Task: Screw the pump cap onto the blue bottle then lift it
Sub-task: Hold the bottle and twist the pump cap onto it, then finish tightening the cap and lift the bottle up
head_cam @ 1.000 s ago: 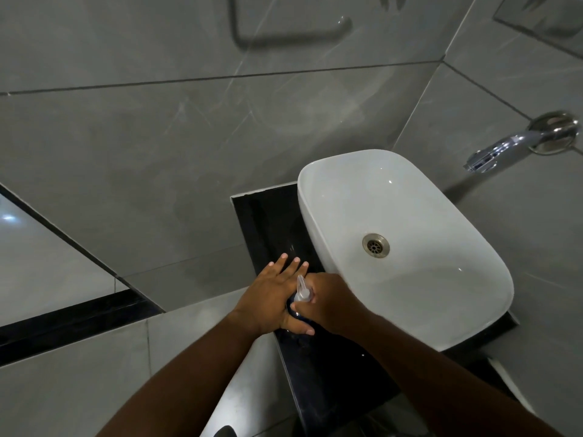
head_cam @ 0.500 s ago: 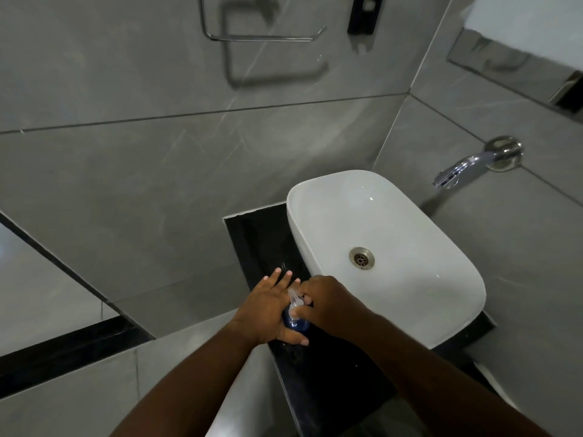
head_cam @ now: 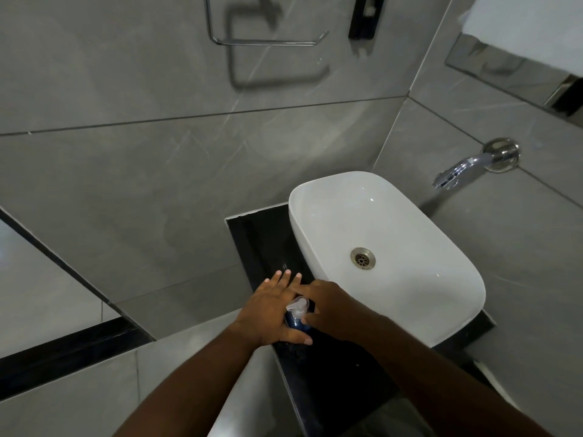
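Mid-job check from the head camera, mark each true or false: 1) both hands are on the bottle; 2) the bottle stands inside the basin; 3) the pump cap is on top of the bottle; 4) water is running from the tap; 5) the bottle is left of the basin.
1) True. The left hand cups the blue bottle and the right hand is at the pump cap.
2) False. It is on the black counter, outside the white basin.
3) True. Whether it is fully screwed down cannot be told.
4) False. No stream shows at the wall tap.
5) True. It is by the basin's near left corner.
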A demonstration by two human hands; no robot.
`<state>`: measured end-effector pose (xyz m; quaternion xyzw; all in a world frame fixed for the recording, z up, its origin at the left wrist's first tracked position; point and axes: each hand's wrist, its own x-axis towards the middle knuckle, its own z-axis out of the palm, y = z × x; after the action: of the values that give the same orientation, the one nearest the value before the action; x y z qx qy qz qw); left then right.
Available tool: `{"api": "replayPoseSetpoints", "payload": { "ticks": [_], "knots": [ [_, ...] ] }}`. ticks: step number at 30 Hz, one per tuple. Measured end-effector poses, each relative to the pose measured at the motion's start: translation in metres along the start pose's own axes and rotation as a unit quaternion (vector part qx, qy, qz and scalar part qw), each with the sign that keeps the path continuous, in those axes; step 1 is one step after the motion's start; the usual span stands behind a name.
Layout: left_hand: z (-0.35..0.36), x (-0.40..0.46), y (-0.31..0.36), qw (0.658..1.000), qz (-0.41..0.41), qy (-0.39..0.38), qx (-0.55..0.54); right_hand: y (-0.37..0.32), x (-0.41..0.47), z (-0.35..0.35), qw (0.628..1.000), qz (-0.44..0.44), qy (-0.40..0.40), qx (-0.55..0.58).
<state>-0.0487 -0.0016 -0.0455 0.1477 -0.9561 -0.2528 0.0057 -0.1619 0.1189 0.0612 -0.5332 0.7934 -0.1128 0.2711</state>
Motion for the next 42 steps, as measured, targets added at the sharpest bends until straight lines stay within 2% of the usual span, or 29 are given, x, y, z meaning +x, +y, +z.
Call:
{"api": "replayPoseSetpoints", "payload": {
  "ticks": [3,10,14,17,21,26,31,35,42],
  "knots": [
    [0.002,-0.005,-0.002,1.000,-0.004,0.001,-0.007,0.003,-0.004,0.007,0.999,-0.022,0.024,0.013],
    [-0.005,0.001,0.004,0.998,0.028,-0.005,0.053,0.013,-0.003,0.014,0.998,-0.019,0.043,0.033],
    [-0.004,0.001,0.005,0.999,0.018,-0.001,0.052,0.011,0.003,0.016,1.000,0.022,-0.001,0.016],
    [-0.003,-0.004,0.010,1.000,-0.010,-0.003,-0.004,0.017,-0.005,0.029,0.996,0.025,0.067,0.050],
    [0.008,-0.027,0.016,0.985,-0.067,0.053,-0.149,0.027,-0.016,0.044,0.983,0.060,0.112,0.135],
    [0.005,-0.025,0.020,0.969,-0.111,0.109,-0.190,0.026,0.005,0.049,0.970,0.051,0.139,0.193],
    [-0.023,0.005,-0.025,0.956,-0.135,0.152,-0.210,0.004,0.069,0.043,0.957,0.060,0.162,0.233],
    [-0.054,0.052,-0.094,0.942,-0.152,0.194,-0.226,-0.020,0.160,0.025,0.949,0.086,0.176,0.246],
    [-0.100,0.127,-0.170,0.923,-0.159,0.199,-0.288,-0.036,0.267,-0.012,0.954,0.112,0.181,0.213]
  ]
}}
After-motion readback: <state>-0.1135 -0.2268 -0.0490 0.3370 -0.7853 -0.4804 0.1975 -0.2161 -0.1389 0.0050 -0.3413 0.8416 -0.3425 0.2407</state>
